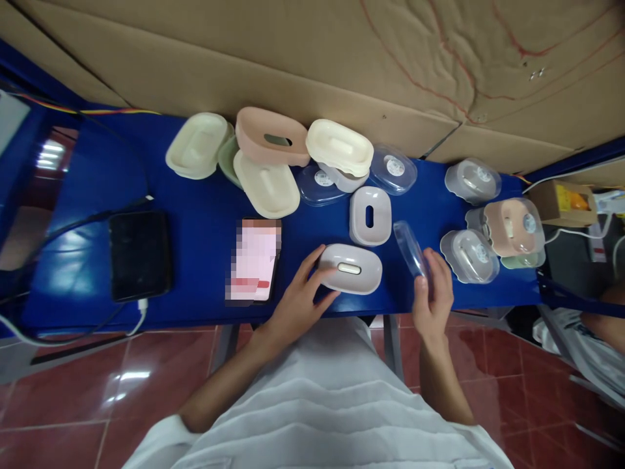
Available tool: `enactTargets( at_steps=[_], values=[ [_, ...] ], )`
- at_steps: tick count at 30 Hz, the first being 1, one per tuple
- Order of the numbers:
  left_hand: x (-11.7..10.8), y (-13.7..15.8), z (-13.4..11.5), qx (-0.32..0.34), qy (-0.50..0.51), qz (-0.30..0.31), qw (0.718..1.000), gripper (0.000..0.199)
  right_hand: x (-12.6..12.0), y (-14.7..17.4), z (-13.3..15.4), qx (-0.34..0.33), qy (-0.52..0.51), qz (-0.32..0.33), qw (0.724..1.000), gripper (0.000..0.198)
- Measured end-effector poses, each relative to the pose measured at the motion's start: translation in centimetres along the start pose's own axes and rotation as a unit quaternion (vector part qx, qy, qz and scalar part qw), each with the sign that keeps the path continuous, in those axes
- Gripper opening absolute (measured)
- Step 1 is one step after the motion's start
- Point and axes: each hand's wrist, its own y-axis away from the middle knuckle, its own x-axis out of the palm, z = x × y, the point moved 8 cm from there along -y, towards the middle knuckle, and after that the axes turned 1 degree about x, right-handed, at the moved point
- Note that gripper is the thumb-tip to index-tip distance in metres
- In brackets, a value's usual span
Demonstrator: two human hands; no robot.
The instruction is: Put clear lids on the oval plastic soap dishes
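Blue table (200, 208); clear lid (409, 249) seemingly part-hidden.

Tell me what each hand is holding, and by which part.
The left hand holds the pale grey box by its left end; the right hand holds the clear plastic cover by its near end.

The front container (368, 272) is between the phone (254, 251) and the lidded boxes (469, 256).
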Motion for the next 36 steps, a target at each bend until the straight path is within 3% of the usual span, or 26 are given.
enactTargets(
  at_steps=[3,6,10,14,17,25,31,33,36],
  values=[
    [0.2,0.2,0.6,-0.02,0.026,0.0,0.999,0.08,1.7,1.1,3.5,-0.139,-0.02,0.097,0.985,0.061],
    [0.1,0.1,0.8,-0.013,0.04,-0.001,0.999,0.096,4.2,2.3,5.9,-0.277,-0.028,0.184,0.943,0.061],
    [0.0,-0.2,1.1,-0.012,0.042,0.035,0.998,0.099,6.2,2.4,5.9,-0.336,-0.02,0.218,0.916,0.052],
    [0.1,-0.2,1.0,-0.004,0.025,0.066,0.998,0.089,6.6,2.3,5.3,-0.368,-0.015,0.198,0.908,0.048],
    [0.3,-0.2,0.9,-0.001,0.021,0.072,0.997,0.088,6.3,2.4,4.8,-0.376,-0.025,0.173,0.91,0.049],
    [0.1,-0.5,0.7,0.014,-0.003,0.074,0.997,0.09,6.2,2.7,4.2,-0.362,-0.031,0.182,0.914,0.053],
    [-0.5,-0.6,0.3,0.018,0.016,0.079,0.997,0.086,5.3,2.8,4.1,-0.329,-0.015,0.158,0.931,0.061],
    [-0.7,-0.9,-0.4,0.022,0.04,0.08,0.996,0.089,3.9,3.3,3.7,-0.32,-0.03,0.124,0.939,0.068],
    [-0.8,-2.3,-1.9,0.04,0.04,0.049,0.997,0.081,1.1,2.5,1.7,-0.252,-0.006,0.006,0.968,0.079]
  ],
)
